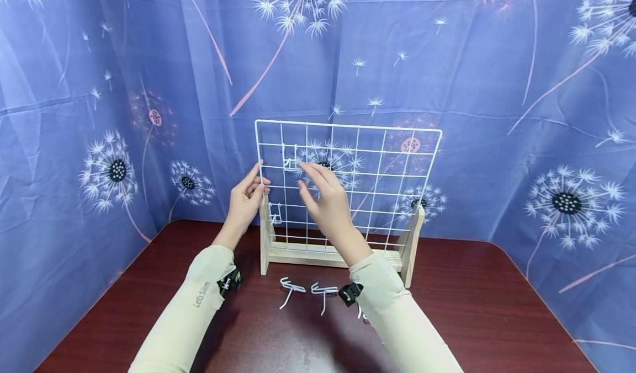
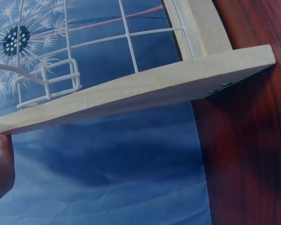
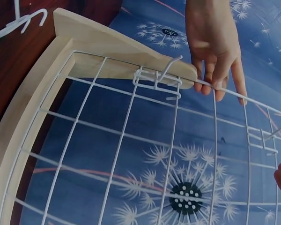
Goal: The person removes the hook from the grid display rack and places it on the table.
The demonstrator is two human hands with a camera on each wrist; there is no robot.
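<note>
White wire grid (image 1: 367, 169) stood upright in its wooden stand (image 1: 328, 256) on the desk (image 1: 477, 307). Left hand (image 1: 247, 199) pinched the grid's left edge wire, steadying it. Right hand (image 1: 325, 196), fingers loosely extended, touched the upper hook (image 1: 289, 159) hung on the grid just left of its fingertips. Another hook (image 1: 275, 213) hung lower down. Spare hooks (image 1: 308, 291) lay below, nearer the right arm.

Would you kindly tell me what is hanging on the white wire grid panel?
Two white wire hooks hang on the grid panel: an upper hook at the right hand, and a lower hook near the left wooden upright. The right hand hides some cells.
</note>
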